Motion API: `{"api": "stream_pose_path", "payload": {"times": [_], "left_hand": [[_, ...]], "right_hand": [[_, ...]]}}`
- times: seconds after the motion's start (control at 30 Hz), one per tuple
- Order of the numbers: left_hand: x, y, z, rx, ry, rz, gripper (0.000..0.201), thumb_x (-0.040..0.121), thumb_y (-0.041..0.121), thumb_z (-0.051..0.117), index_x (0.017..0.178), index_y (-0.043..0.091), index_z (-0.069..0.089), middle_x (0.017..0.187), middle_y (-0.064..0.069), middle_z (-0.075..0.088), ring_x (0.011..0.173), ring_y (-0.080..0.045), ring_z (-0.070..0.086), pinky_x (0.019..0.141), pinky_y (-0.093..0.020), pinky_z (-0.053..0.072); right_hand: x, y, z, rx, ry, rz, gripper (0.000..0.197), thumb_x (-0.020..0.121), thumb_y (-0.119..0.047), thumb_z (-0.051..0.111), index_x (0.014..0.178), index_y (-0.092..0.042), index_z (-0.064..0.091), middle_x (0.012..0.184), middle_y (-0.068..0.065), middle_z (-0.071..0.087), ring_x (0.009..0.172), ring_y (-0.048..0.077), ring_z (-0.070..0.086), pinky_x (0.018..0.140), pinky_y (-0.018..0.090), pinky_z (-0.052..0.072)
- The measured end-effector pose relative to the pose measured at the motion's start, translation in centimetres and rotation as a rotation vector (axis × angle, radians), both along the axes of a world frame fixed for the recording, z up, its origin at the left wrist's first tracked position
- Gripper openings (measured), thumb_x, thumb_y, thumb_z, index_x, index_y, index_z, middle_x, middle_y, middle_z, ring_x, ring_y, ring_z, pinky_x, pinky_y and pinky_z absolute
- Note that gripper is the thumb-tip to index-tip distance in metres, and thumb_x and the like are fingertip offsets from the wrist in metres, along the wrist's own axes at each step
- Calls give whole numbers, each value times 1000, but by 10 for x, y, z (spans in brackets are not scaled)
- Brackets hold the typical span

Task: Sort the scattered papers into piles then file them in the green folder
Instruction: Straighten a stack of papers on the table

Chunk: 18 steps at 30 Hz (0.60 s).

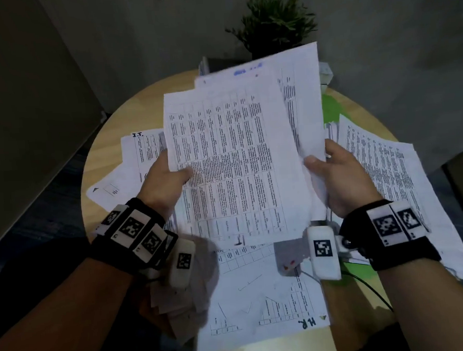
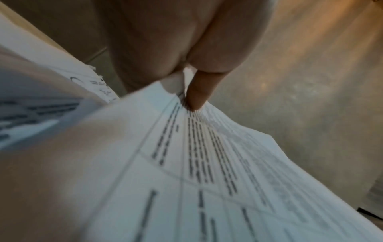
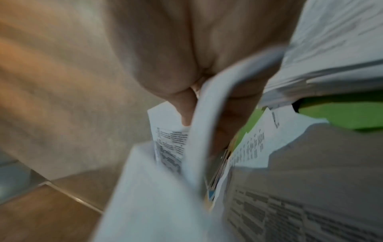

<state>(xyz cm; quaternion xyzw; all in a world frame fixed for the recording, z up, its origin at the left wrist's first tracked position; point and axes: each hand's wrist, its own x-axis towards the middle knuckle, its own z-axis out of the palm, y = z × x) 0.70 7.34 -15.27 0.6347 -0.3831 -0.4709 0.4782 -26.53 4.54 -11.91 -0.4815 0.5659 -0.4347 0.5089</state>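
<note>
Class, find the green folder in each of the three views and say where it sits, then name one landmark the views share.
Head: green folder right of centre, on the table behind the held papers, mostly covered.
Left wrist: not in view.
Right wrist: green folder at the right edge, under a paper stack.
Shared landmark: the held papers, pinched by the left hand and right hand, fill the lower part of both wrist views.

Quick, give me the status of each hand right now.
Left hand: closed on the sheaf of papers, thumb on top.
Right hand: closed on the same papers at their right edge.
</note>
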Motion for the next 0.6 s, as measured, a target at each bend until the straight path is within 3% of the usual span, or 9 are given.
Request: {"api": "stream_pose_path", "payload": {"times": [0.1,0.2,0.23,0.3,0.37,0.4,0.5,0.57,0.6], "left_hand": [[-11,-1,3,-11,29,-5,48,96,-4,50,139,17,46,130,1,60,120,-18,57,104,-33,42],[-23,-4,6,-42,-32,38,44,93,-1,56,133,18,53,125,1,64,114,-20,61,105,-43,46],[-27,-4,8,-49,-51,58,41,93,2,58,131,18,55,122,2,66,111,-20,63,103,-45,47],[-33,-5,13,-66,-62,70,39,93,8,60,131,18,57,120,3,67,109,-19,64,101,-45,49],[-33,-4,20,-85,-76,59,41,93,11,60,133,19,56,122,4,67,110,-17,64,101,-44,49],[-29,-3,22,-99,-96,55,43,93,12,61,134,21,56,124,4,67,112,-17,64,101,-45,50],[-4,2,26,-124,-167,103,43,91,10,59,132,22,58,123,3,67,111,-18,65,98,-47,52],[17,8,28,-125,-187,158,42,89,5,57,126,24,63,116,4,70,106,-19,67,93,-46,54],[26,10,29,-115,-188,182,42,89,4,56,125,24,64,114,5,70,104,-20,67,90,-42,55]], "right_hand": [[12,11,7,62,-107,71,24,101,-9,44,116,-10,63,102,5,74,89,18,70,89,39,55],[11,14,19,129,77,52,45,101,-44,37,123,-13,60,110,-2,66,86,7,63,66,18,55],[9,15,20,106,127,87,44,99,-46,40,126,-16,58,114,-5,63,90,5,61,67,16,52],[6,14,15,21,184,163,24,95,-31,56,118,-22,60,116,-8,66,98,5,63,89,26,52],[6,11,5,-21,187,130,10,94,-19,59,102,-24,64,106,-8,70,100,10,65,97,36,47],[7,10,1,-25,184,106,8,96,-22,57,95,-21,65,103,-4,71,99,13,66,95,36,46],[9,4,-5,48,127,67,45,96,-46,49,91,-4,61,95,21,69,82,28,68,83,43,51],[7,1,-12,99,247,124,45,94,-52,48,92,-9,61,90,11,71,72,21,64,69,33,50],[4,-2,-19,109,445,190,43,91,-53,52,99,-12,61,99,7,71,78,19,64,71,30,48]]}}
